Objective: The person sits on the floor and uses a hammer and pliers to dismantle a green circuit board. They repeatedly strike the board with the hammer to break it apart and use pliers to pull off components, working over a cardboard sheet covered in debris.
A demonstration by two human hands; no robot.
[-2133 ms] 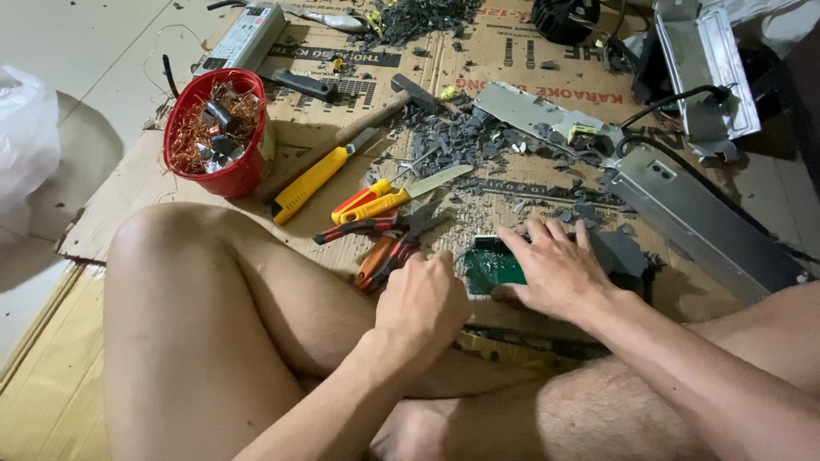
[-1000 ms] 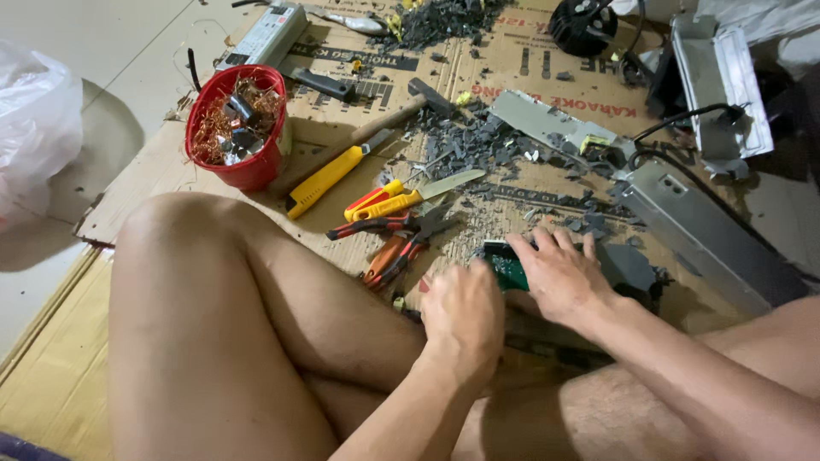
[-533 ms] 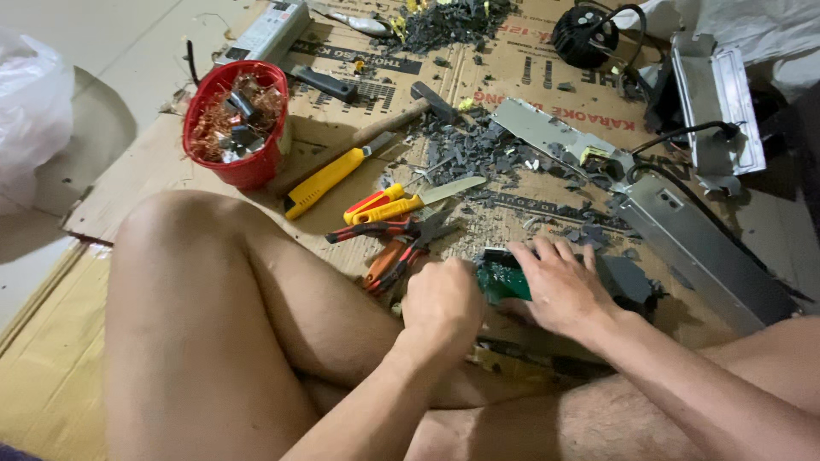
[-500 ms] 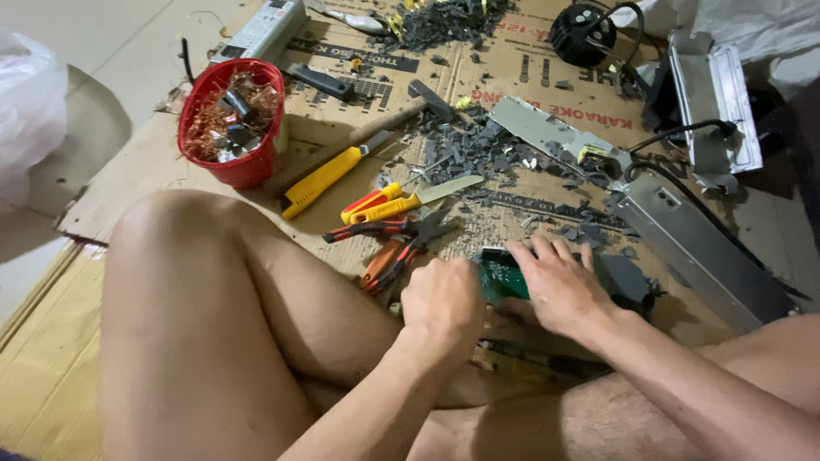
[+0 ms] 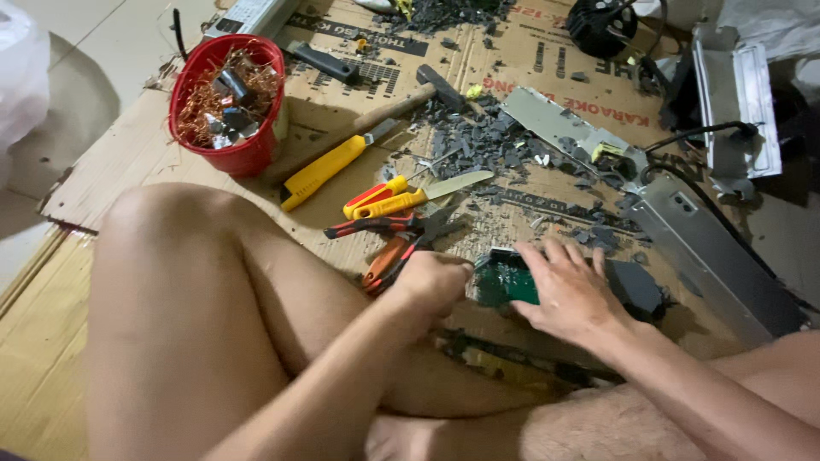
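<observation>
Green circuit board (image 5: 504, 282) lies on the cardboard (image 5: 342, 111) at 6 o'clock. Our right hand (image 5: 568, 290) pins it flat, fingers spread, steadying it; our left hand (image 5: 431, 286) is fisted at its 9 o'clock edge, contents hidden.

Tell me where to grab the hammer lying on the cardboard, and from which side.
Grip the hammer on its wooden handle, near the lower-left end by the yellow knife. Come from above with fingers across the shaft: it lies flat and slanted, its dark head up-right among grey scraps, the handle end less crowded.
</observation>
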